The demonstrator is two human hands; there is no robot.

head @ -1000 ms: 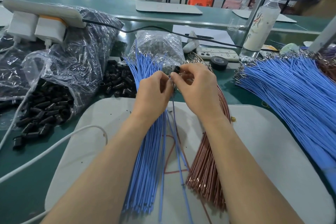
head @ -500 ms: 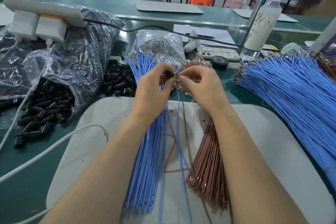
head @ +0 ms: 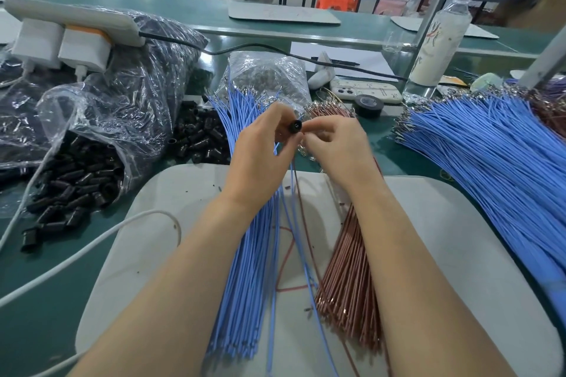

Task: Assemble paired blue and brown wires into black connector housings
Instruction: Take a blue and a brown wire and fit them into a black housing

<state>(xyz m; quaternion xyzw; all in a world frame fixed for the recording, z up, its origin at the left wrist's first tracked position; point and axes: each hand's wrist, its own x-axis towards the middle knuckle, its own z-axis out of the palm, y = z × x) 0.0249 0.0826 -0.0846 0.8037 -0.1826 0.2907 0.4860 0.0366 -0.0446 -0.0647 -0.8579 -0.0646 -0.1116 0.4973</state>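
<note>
My left hand (head: 262,150) pinches a small black connector housing (head: 296,126) between thumb and fingers, its open end facing me. My right hand (head: 335,144) is right beside it, its fingertips pinching the ends of a blue and a brown wire pair (head: 298,223) that hangs down from the two hands over the grey mat. A bundle of blue wires (head: 245,269) lies under my left forearm. A bundle of brown wires (head: 349,285) lies under my right forearm.
Loose black housings (head: 199,138) lie behind the mat (head: 171,223) and spill from a plastic bag (head: 79,174) at left. A large fan of blue wires (head: 490,162) covers the right. A phone (head: 367,90), tape roll (head: 370,105), bottle (head: 441,37) and white cable (head: 76,254) are nearby.
Both hands have lifted slightly, and the black housing now shows clearly between my left fingertips. The wire pair hangs from the hands as before.
</note>
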